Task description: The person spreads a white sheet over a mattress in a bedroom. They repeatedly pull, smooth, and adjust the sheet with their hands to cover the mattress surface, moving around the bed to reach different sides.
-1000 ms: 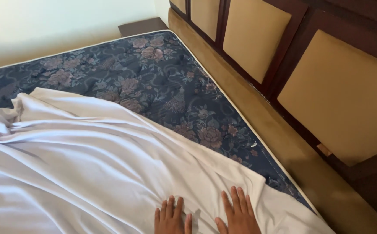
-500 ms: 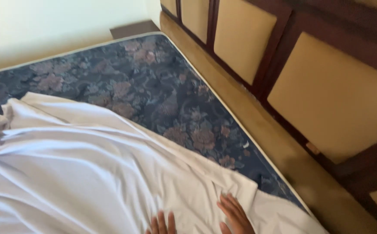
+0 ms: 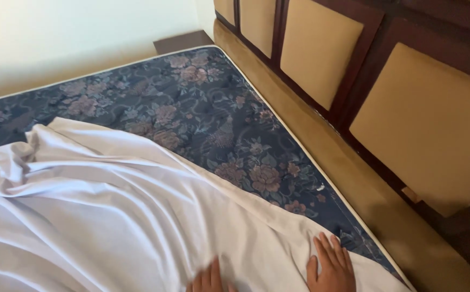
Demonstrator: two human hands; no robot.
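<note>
Bed mattress (image 3: pixel 192 108), dark blue with a pink and tan flower pattern and a pale piped edge, fills the middle of the view; its far half is bare. Headboard (image 3: pixel 408 113) runs along the right side: dark wood frame with tan padded panels, a tan ledge between it and the mattress edge. Pale wall beyond the far end of the mattress.

White sheet (image 3: pixel 111 216), creased and rumpled, covers the near left part of the mattress; its edge runs diagonally from far left to near right. A bunched fold sits at the far left.

2 hands at the bottom edge of the view, both lying on the sheet. Right hand (image 3: pixel 331 267) is palm down near the sheet's edge and the mattress's right side, fingers straight and slightly spread. Left hand (image 3: pixel 209 280) shows only partly, blurred; fingers look loosely apart, pinching nothing that can be seen.
</note>
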